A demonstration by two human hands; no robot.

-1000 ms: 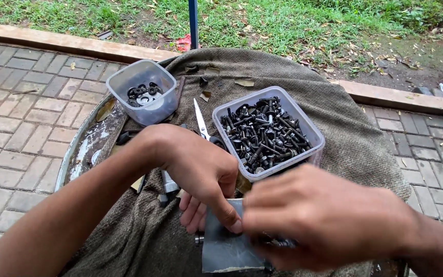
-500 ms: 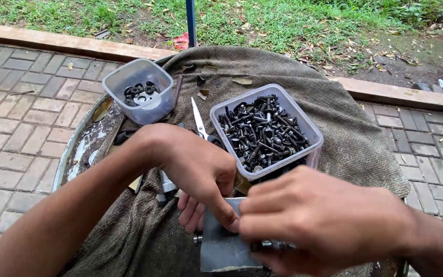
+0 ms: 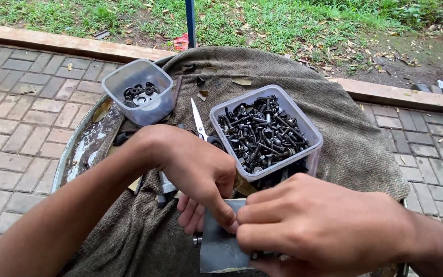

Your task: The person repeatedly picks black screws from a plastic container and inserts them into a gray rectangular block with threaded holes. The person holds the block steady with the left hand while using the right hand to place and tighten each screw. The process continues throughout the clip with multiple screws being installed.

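Note:
My left hand (image 3: 201,177) and my right hand (image 3: 314,228) meet over a grey metal plate (image 3: 219,246) low in the view. The fingers of both hands pinch at the plate's upper edge, gripping something small that they hide. A dark bolt end (image 3: 197,239) pokes out at the plate's left side. Just behind my hands stands a clear plastic tub (image 3: 303,125) full of black bolts, screws and springs. A smaller clear tub (image 3: 138,97) holding black washers sits further back on the left.
Everything rests on a brown cloth (image 3: 344,138) draped over a round metal table (image 3: 78,154). Scissors (image 3: 199,120) lie between the tubs, and dark tools (image 3: 162,184) lie under my left wrist. Brick paving, a concrete curb and grass surround the table; a blue pole (image 3: 190,23) rises behind.
Both hands stay on the plate with only small finger shifts. The view has moved slightly.

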